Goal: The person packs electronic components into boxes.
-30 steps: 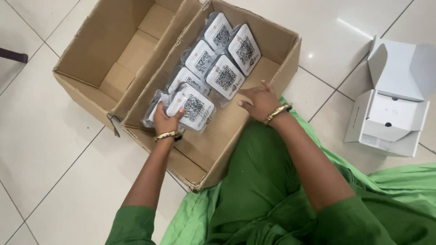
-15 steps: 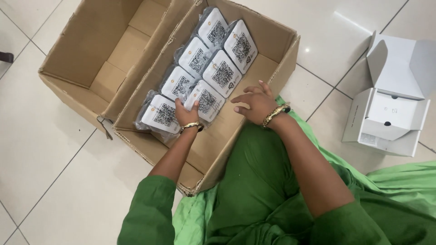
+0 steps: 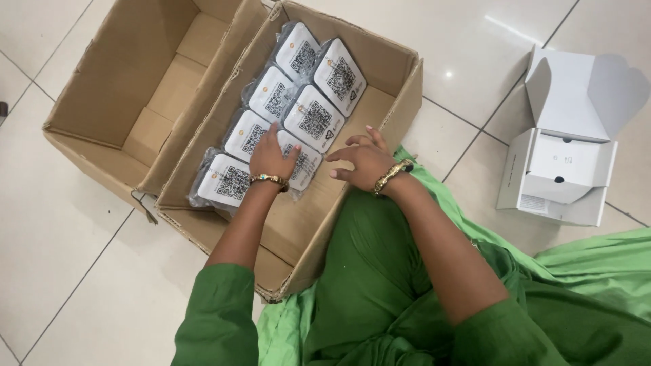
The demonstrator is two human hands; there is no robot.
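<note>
Packets lay in two rows inside the box, long axis of the rows running from near-left up to far-right. Left hand rested flat, fingers spread, on the near packets, pressing rather than clasping; nothing gripped. Right hand hovered just right of the rows over bare cardboard, fingers loosely open, holding nothing. Left hand was the nearer to the packets. White carton stood well apart, far right.
</note>
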